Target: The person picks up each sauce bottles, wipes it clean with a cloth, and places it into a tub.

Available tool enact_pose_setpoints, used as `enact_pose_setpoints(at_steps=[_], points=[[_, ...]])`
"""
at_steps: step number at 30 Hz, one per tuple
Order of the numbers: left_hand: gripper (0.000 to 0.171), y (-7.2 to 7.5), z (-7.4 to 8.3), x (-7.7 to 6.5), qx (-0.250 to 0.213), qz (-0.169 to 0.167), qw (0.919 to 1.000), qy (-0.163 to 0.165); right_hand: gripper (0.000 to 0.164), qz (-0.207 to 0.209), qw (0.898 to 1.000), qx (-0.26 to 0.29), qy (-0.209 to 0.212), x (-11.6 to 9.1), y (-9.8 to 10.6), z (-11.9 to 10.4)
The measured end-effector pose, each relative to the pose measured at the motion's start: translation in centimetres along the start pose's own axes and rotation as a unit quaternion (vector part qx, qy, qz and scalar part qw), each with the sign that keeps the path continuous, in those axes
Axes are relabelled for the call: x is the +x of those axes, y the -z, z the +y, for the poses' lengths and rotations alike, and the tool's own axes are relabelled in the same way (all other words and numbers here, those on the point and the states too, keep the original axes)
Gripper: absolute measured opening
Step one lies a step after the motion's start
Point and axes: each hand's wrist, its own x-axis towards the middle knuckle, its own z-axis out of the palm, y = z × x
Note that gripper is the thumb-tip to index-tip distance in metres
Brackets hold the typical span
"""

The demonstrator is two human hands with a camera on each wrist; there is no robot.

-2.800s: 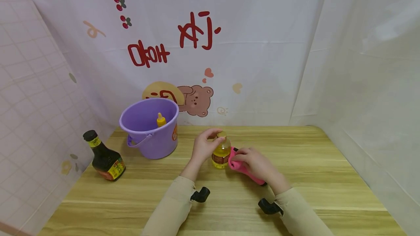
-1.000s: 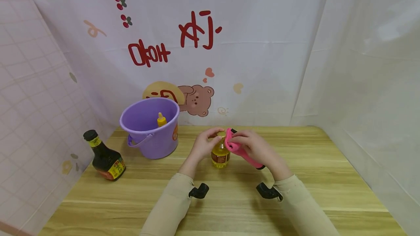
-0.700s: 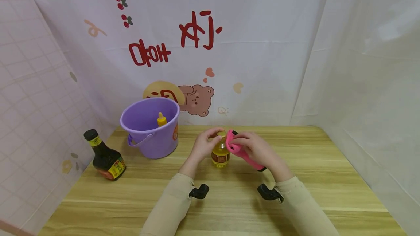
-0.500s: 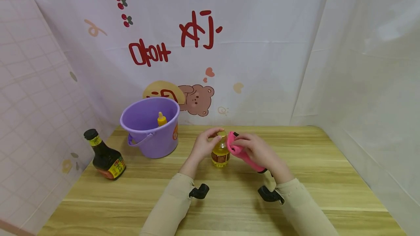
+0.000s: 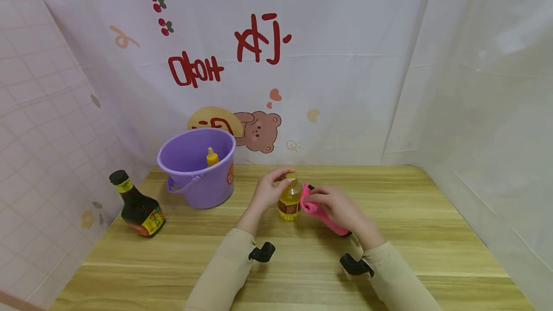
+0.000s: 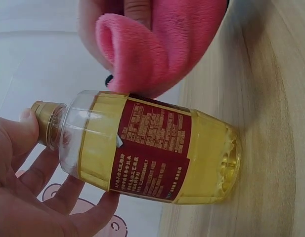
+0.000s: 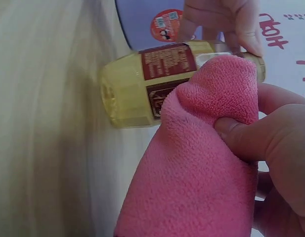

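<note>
An upright bottle of yellow cooking oil with a dark red label stands on the table in the head view. My left hand holds it at the gold cap, thumb on one side in the left wrist view, with other fingers along the bottle's shoulder. A folded pink cleaning cloth with black edging is pinched by my right hand. The cloth lies against the bottle's right side, and its lower end hangs toward the table. In the right wrist view the cloth covers part of the label.
A purple bucket stands behind on the left, with a yellow-capped bottle inside. Left of it is a dark sauce bottle with a black cap. A printed curtain hangs behind the wooden table.
My right hand carried the cloth up the bottle's side to near the cap, then back down to about mid-height. My left hand has kept its hold, and the oil bottle has barely shifted.
</note>
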Motion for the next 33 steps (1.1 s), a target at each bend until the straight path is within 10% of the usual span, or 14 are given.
enact_pose_setpoints(at_steps=[21,33], points=[[0.027,-0.1,-0.2,0.0,0.008,0.009,0.9998,-0.013,0.017,-0.103,0.992,-0.044,-0.062,-0.6,-1.9,-0.9],[0.026,-0.9,-0.2,-0.2,0.020,0.053,0.9979,-0.032,0.040,-0.016,0.997,-0.039,-0.065,0.5,2.0,-0.7]])
